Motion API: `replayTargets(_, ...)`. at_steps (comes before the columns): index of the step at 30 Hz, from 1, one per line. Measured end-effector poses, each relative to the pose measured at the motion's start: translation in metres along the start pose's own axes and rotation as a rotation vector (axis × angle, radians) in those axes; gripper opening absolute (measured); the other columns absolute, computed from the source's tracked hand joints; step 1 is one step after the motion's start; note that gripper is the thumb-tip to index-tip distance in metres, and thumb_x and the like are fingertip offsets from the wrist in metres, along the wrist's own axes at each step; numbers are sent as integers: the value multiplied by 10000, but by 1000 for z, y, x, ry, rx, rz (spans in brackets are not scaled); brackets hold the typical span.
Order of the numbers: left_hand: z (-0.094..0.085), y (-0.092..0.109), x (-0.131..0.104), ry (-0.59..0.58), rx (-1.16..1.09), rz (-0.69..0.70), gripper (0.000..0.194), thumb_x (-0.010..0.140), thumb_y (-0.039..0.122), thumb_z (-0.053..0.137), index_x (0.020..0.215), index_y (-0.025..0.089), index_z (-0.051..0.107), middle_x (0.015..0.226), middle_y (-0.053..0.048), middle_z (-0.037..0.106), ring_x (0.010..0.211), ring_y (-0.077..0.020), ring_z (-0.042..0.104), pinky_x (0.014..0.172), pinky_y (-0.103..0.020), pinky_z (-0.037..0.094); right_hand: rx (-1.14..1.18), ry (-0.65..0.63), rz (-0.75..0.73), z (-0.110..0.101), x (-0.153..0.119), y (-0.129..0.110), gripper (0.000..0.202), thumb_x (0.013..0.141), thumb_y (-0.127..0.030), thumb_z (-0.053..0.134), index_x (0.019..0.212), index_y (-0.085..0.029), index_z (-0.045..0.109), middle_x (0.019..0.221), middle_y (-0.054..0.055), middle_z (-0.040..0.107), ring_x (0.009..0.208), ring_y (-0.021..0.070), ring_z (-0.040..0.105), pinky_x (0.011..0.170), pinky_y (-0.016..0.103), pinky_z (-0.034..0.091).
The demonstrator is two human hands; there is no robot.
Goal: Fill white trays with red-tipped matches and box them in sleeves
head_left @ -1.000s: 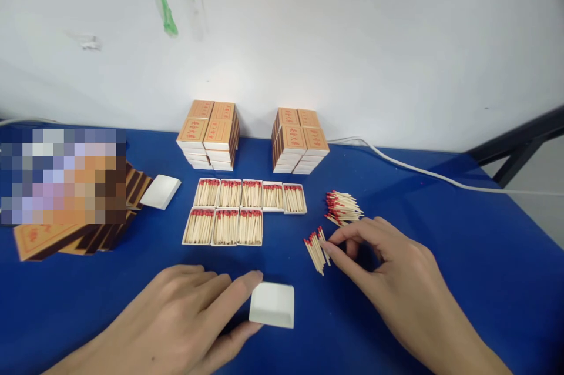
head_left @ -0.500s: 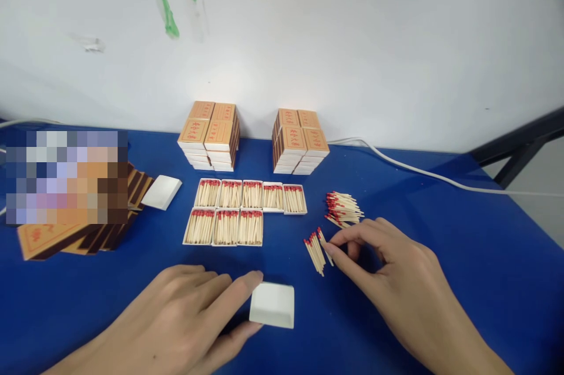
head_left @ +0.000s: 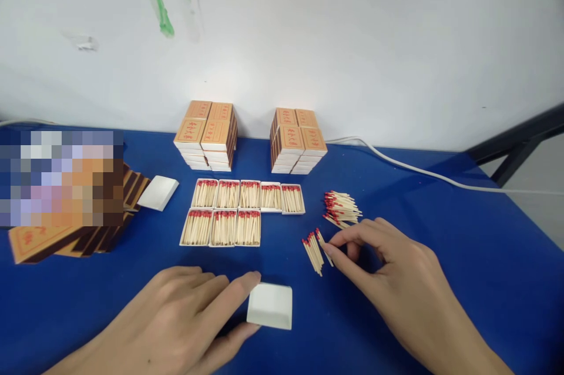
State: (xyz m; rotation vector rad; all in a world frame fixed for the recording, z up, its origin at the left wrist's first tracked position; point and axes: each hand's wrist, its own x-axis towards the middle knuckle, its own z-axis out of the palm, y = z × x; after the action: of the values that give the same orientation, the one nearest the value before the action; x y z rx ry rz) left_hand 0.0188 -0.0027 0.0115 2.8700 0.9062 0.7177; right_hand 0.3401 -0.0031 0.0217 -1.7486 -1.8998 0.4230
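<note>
Left hand [head_left: 185, 310]: closed on the left edge of a white tray [head_left: 270, 305] at the near centre, forefinger at the far corner, thumb at the near one. We take this edge grip as a way to steady it and leave its top uncovered. We see no matches on it and cannot tell which way up it sits.

Right hand [head_left: 392, 275]: thumb and forefinger at one match [head_left: 325, 247]; we cannot tell whether they pinch or only touch it.

Short row [head_left: 312, 254] of matches: just left of those fingertips, heads to the far side, perhaps aligned for easy gathering.

Pile [head_left: 343, 208] of matches: beyond the right hand, heads mostly left, probably kept within its reach.

Filled trays: five in the far row [head_left: 293, 211], three in the near row [head_left: 248, 244], set close together, we judge, for easy comparison.

Stacks of boxes: left [head_left: 206, 140] and right [head_left: 299, 140], at the far side of the table [head_left: 317, 334], squared up, likely for stability.

Heap of boxes [head_left: 48, 240]: far left, partly pixelated; a loose tray [head_left: 158, 193] beside it.
</note>
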Motion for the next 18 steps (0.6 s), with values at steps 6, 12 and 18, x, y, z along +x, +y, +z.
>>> replayTargets(6,0,0,-2,-12,5,-8,380,1335,363,374,1441,169,682,938,26,879,678,-161,838,623,-377,616,18,1,23,-1,2,-1,483,1127,-718,702,864,-345,857,718,-25,718,589,179,670,541,374,449)
replayTargets(12,0,1,-3,-21,-17,-1,367,1326,351,390,1449,163,680,942,12,877,681,-179,842,590,-396,622,24,4,22,0,1,-1,466,1124,-699,713,852,-344,846,717,-17,721,583,192,671,536,379,453)
replayTargets(18,0,1,-1,-10,-6,-7,372,1327,376,388,1413,172,686,931,3,882,665,-189,844,551,-399,609,15,1,17,-1,1,-1,399,1115,-649,744,881,-344,851,745,-19,743,633,199,706,560,371,486)
